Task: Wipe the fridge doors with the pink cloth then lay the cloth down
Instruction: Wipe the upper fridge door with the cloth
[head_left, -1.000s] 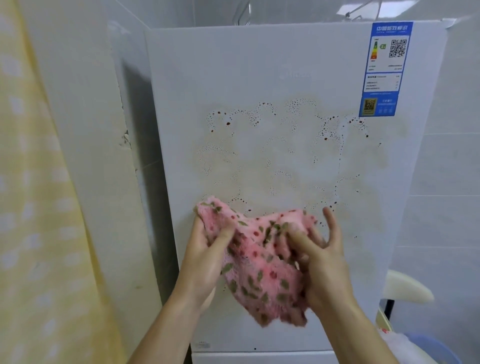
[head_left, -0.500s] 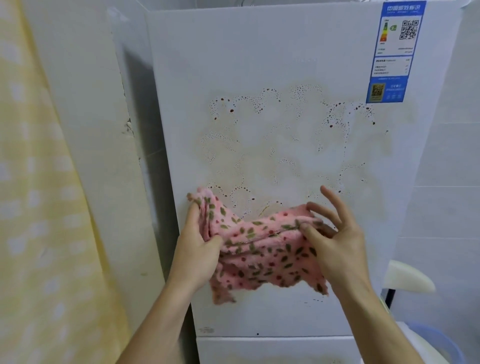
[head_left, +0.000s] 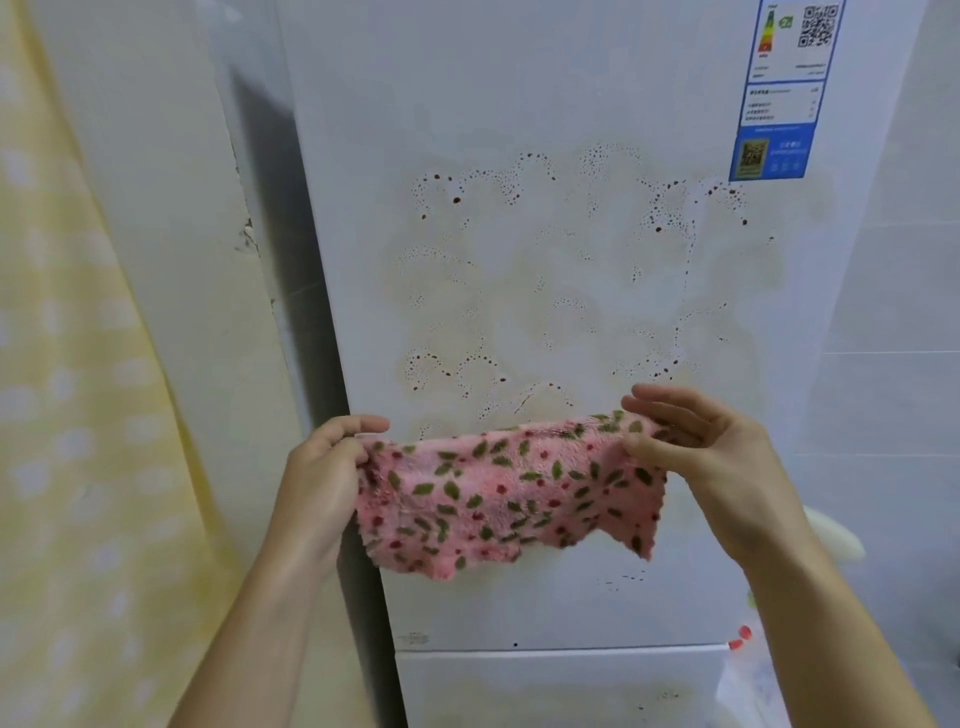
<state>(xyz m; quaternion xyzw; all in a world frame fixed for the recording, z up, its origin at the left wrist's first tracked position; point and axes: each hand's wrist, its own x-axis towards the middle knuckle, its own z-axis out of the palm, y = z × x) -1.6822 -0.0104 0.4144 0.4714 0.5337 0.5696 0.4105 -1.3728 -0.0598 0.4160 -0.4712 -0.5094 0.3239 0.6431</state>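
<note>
The pink cloth (head_left: 509, 493), patterned with green leaves and red dots, hangs spread out in front of the white upper fridge door (head_left: 545, 104). My left hand (head_left: 322, 478) pinches its left top corner. My right hand (head_left: 711, 447) pinches the right top corner between thumb and fingers. Brown speckled stains in arcs (head_left: 561, 280) cover the door's middle, just above the cloth. The lower fridge door (head_left: 550, 686) begins below a horizontal seam.
A blue and white energy label (head_left: 784, 88) is stuck at the door's top right. A yellow patterned curtain (head_left: 67, 415) hangs at the left beside a white wall panel (head_left: 171, 260). White tiled wall (head_left: 893, 312) lies to the right, with a pale object (head_left: 836, 535) low down.
The cloth was bunched between both hands; my hands have moved apart and raised it, so it now hangs stretched flat by its top corners.
</note>
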